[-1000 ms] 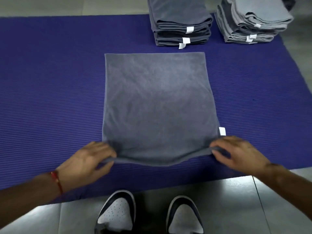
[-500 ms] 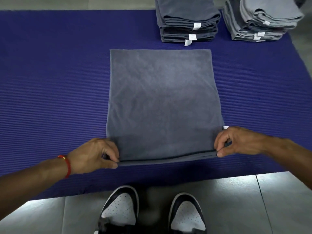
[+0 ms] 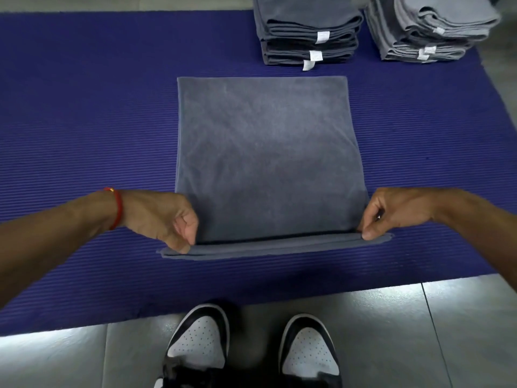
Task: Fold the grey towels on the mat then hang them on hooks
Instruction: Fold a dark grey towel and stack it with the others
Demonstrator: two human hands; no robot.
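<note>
Left hand and right hand pinch the near corners (apparently lifted) of the flat grey terry towel, which stretches away toward the far side

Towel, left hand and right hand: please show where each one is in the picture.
Towel [image 3: 265, 152]: head view, middle of its flat top layer.
Left hand [image 3: 165, 217]: head view, back of the hand, at the near left corner.
Right hand [image 3: 391, 211]: head view, back of the hand, at the near right corner.
</note>
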